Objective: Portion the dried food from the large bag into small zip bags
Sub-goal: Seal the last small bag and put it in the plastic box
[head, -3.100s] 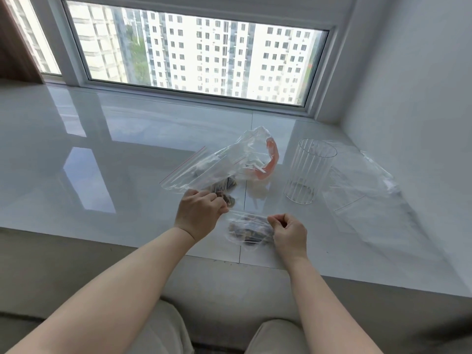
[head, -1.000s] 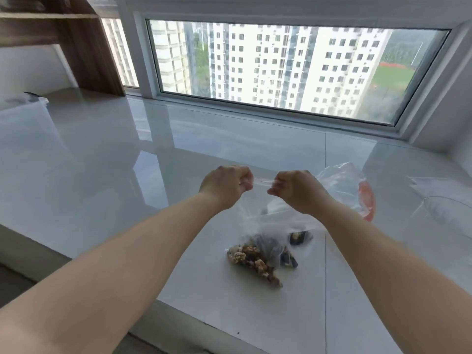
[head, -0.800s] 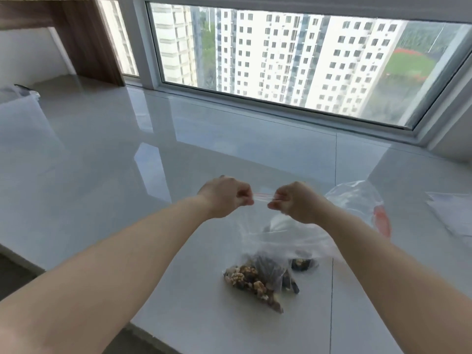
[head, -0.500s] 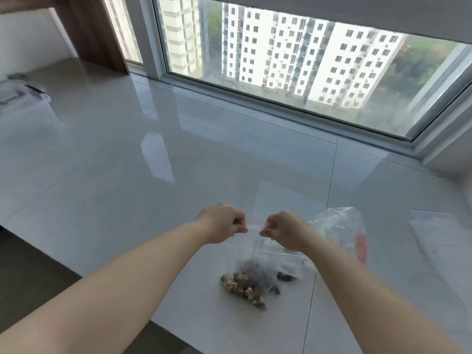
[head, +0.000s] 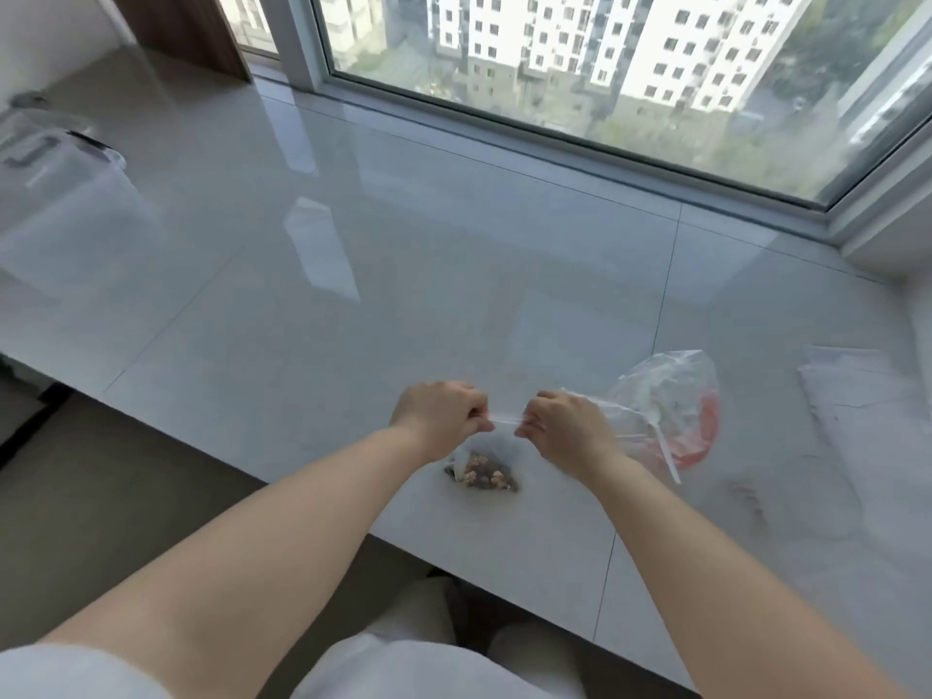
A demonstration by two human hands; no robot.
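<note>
Right now we hold a small zip bag up between our two hands, just above the near edge of the white tiled ledge. Our left hand is curled into a loose fist and pinches the left end of the bag's top strip; our right hand is curled the same way and pinches the right end. The strip stretches taut in the short gap between our knuckles. The dried food, a brown and tan mix of bits, sits bunched in the bottom corner of the small bag, below our hands and close to the ledge surface; we cannot tell whether the bag's bottom touches it.

Just to the right of our right hand lies the large bag, clear and crumpled, with a red patch on its far right side. Part of it is hidden behind our right wrist. Farther right on the ledge lie flat clear plastic sheets, well apart from our hands. At the far left stands a clear plastic container. Beyond the ledge runs a wide window with apartment blocks outside. Our pale trousers show at the bottom.
</note>
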